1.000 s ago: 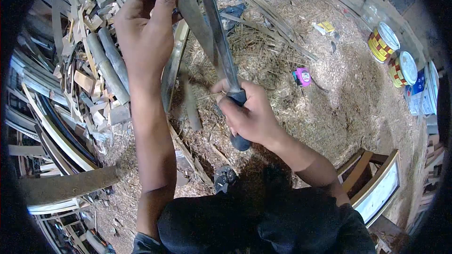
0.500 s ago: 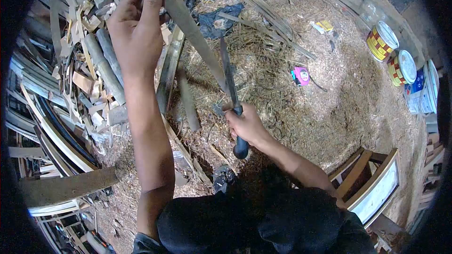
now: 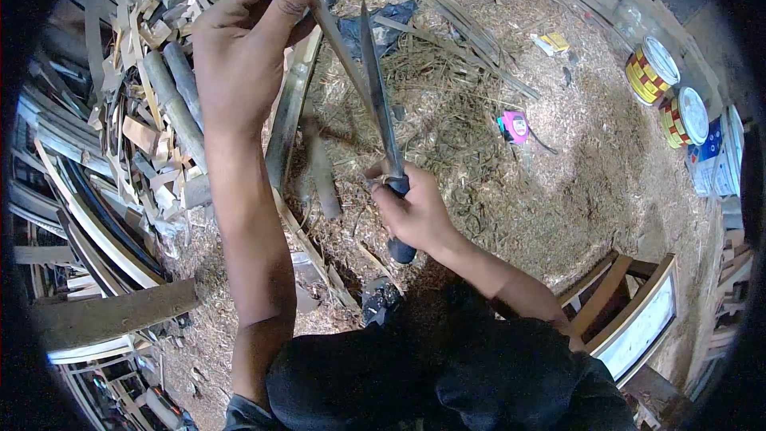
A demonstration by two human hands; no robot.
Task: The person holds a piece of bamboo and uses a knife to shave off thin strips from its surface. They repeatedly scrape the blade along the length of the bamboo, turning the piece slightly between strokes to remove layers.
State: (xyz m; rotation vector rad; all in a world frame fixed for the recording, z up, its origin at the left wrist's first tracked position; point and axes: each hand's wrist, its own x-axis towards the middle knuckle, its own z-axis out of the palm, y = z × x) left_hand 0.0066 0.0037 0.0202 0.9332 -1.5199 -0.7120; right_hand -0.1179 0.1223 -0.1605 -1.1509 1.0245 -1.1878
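Note:
A thin wooden strip point(image 3: 345, 54) slants down from my raised left hand point(image 3: 247, 56), pinched between thumb and fingers near the top edge of the view. My right hand point(image 3: 415, 206) is wrapped round the black handle of a knife point(image 3: 378, 88), its long blade pointing up and away from me. The strip's lower part lies against or just beside the blade; whether they touch is unclear.
Wood offcuts point(image 3: 142, 134) are heaped at the left. On the shavings-covered ground lie a pink tape measure point(image 3: 517, 127), a black plastic bag point(image 3: 391, 24) and long slats point(image 3: 471, 24). Paint buckets point(image 3: 653, 72) stand at the right, above a wooden frame point(image 3: 638, 327).
My left hand has moved slightly right, and the strip now looks narrower, as if turned. My right hand and the knife have shifted a little, the blade tip now higher and further left.

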